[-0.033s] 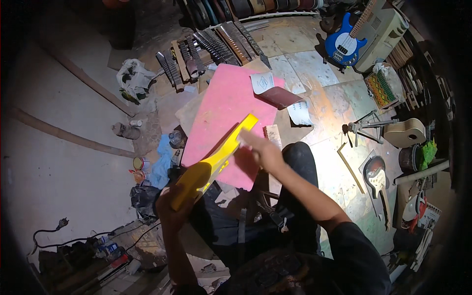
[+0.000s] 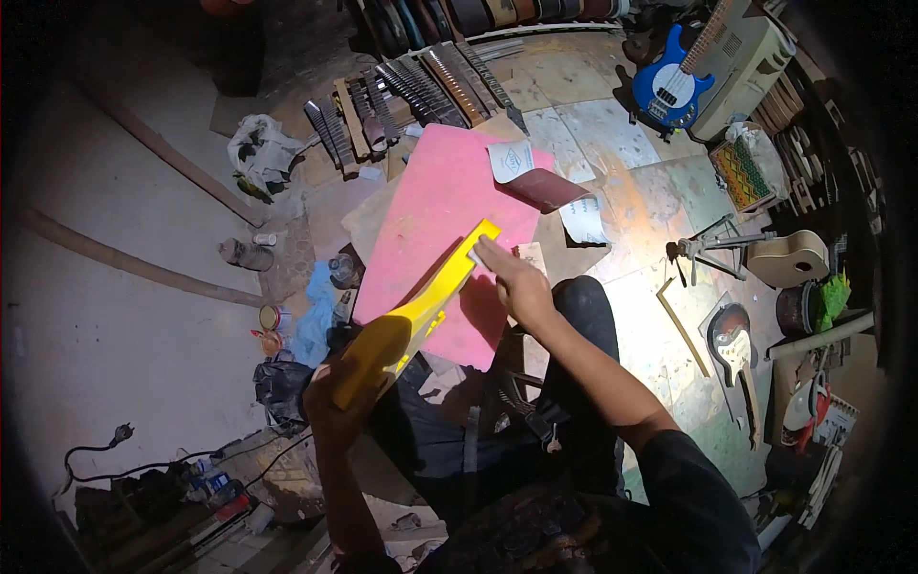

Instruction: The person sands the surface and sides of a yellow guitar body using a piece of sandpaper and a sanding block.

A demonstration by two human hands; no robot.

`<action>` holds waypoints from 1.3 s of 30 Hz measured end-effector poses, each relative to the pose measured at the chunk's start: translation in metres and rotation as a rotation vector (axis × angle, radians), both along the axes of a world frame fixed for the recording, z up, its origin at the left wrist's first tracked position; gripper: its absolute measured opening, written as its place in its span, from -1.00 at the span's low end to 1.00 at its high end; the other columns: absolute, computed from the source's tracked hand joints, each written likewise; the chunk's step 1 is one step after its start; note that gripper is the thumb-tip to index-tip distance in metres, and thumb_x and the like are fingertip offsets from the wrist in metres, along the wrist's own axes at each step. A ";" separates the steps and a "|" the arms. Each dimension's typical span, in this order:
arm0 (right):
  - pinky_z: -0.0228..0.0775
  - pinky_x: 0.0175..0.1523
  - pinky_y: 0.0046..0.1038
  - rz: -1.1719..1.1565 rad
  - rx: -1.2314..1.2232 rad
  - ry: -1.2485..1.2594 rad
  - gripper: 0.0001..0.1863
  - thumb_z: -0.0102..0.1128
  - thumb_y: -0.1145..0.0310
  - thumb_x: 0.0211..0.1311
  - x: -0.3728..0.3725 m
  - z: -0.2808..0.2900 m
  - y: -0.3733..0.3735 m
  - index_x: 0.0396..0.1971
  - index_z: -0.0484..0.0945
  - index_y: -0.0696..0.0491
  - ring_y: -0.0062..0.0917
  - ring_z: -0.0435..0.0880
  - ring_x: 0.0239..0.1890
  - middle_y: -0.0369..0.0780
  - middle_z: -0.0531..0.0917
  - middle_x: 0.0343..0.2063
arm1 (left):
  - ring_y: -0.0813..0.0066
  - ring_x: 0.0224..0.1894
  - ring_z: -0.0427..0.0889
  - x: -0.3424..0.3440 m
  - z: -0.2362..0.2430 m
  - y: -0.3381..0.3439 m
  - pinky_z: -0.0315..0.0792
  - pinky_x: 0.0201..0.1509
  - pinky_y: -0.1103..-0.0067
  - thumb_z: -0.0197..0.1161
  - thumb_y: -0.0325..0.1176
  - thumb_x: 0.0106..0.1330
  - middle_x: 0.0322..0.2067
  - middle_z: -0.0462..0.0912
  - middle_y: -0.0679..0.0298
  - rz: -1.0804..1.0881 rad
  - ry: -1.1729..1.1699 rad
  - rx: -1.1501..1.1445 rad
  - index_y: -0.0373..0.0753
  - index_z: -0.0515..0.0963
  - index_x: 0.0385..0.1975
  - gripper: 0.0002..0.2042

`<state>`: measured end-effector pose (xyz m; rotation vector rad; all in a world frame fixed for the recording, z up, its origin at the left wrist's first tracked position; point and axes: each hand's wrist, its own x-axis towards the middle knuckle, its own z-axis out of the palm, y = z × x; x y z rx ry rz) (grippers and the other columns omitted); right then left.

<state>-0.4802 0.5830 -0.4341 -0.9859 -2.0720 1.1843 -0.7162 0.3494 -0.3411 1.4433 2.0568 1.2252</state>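
Work in hand, judged under way rather than finished: one yellow guitar body, tilted edge-up over the near part of a pink board, its colour on throughout the visible edge; whether any stretch of that edge is done cannot be told, and the faces turned away are hidden. What is left appears to be at least the far end, where the right hand is placed, its fingers close together and holding a pale scrap to the edge. Left hand, in shadow, grips the near left end. Count, largest first: pink board, one; blue bass, one, far right; pale acoustic guitar, one, right; dark-edged guitar, one, right, lying on the floor; yellow guitar body, one; guitar necks, many, at the far side, overlapping too much to count; sandpaper, one curled sheet or two overlapping, cannot tell, on the board's far right; blue cloth, one, left; wood block, one, just right of the right hand; tin, one, left; pale scrap, one.
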 end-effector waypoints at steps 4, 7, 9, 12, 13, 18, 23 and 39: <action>0.41 0.47 -0.28 0.135 0.128 0.080 -0.29 0.02 0.75 0.18 -0.009 -0.004 -0.037 0.35 0.56 -0.05 -0.12 0.61 0.32 -0.05 0.58 0.33 | 0.24 0.00 0.74 0.003 0.021 0.008 0.62 0.10 0.33 0.57 -0.30 0.09 -0.01 0.70 0.04 0.069 -0.043 -0.185 -0.32 0.61 0.16 -0.41; 0.45 0.45 -0.29 0.102 0.040 -0.209 -0.31 0.03 0.73 0.19 -0.001 0.000 0.007 0.34 0.57 -0.05 -0.18 0.63 0.30 -0.10 0.62 0.29 | 0.14 -0.01 0.76 0.020 0.052 0.026 0.64 0.08 0.30 0.55 -0.30 0.05 -0.03 0.72 0.03 0.030 0.075 -0.281 -0.26 0.60 0.19 -0.39; 0.60 0.28 -0.27 -0.100 0.088 -0.214 -0.32 0.04 0.69 0.19 0.000 -0.003 0.020 0.33 0.58 -0.08 -0.15 0.74 0.15 -0.07 0.64 0.25 | 0.08 -0.01 0.78 0.029 0.056 0.042 0.66 0.07 0.28 0.54 -0.30 0.01 -0.04 0.75 0.03 -0.033 0.271 -0.307 -0.20 0.60 0.19 -0.37; 0.64 0.19 -0.22 0.060 0.296 0.024 -0.34 0.04 0.64 0.21 -0.013 -0.020 -0.026 0.33 0.58 -0.10 -0.15 0.76 0.11 -0.02 0.64 0.23 | 0.04 -0.02 0.79 0.034 0.051 0.052 0.67 0.08 0.27 0.57 -0.27 -0.02 -0.04 0.77 0.06 -0.024 0.393 -0.321 -0.14 0.62 0.17 -0.36; 0.62 0.22 -0.21 0.118 0.265 0.116 -0.34 0.03 0.65 0.20 -0.014 -0.001 -0.030 0.33 0.59 -0.08 -0.17 0.74 0.16 0.02 0.62 0.25 | 0.03 -0.04 0.80 0.032 0.048 0.049 0.67 0.05 0.27 0.56 -0.29 -0.05 -0.06 0.77 0.06 0.005 0.370 -0.309 -0.13 0.62 0.14 -0.37; 0.53 0.35 -0.24 0.064 0.004 -0.321 -0.30 0.03 0.70 0.15 0.001 0.010 0.010 0.34 0.57 -0.03 -0.16 0.65 0.27 0.01 0.59 0.29 | 0.07 -0.15 0.82 0.039 0.041 0.047 0.70 -0.07 0.28 0.57 -0.31 -0.10 -0.17 0.79 0.09 0.068 0.325 -0.250 -0.11 0.64 0.06 -0.41; 0.65 0.05 -0.19 0.010 0.300 -0.075 -0.28 0.01 0.68 0.16 0.003 -0.027 0.003 0.34 0.58 -0.12 -0.06 0.78 -0.03 0.03 0.68 0.13 | 0.09 -0.17 0.82 0.035 0.037 0.042 0.71 -0.08 0.30 0.58 -0.30 -0.11 -0.18 0.79 0.12 0.081 0.357 -0.226 -0.11 0.65 0.03 -0.43; 0.69 0.11 -0.24 0.104 0.350 0.004 -0.21 0.11 0.68 0.12 0.000 -0.032 -0.018 0.40 0.52 -0.20 -0.08 0.76 0.07 -0.12 0.60 0.30 | 0.10 -0.21 0.82 0.044 0.037 0.040 0.70 -0.10 0.31 0.56 -0.31 -0.11 -0.21 0.79 0.11 0.094 0.377 -0.175 -0.17 0.67 0.00 -0.45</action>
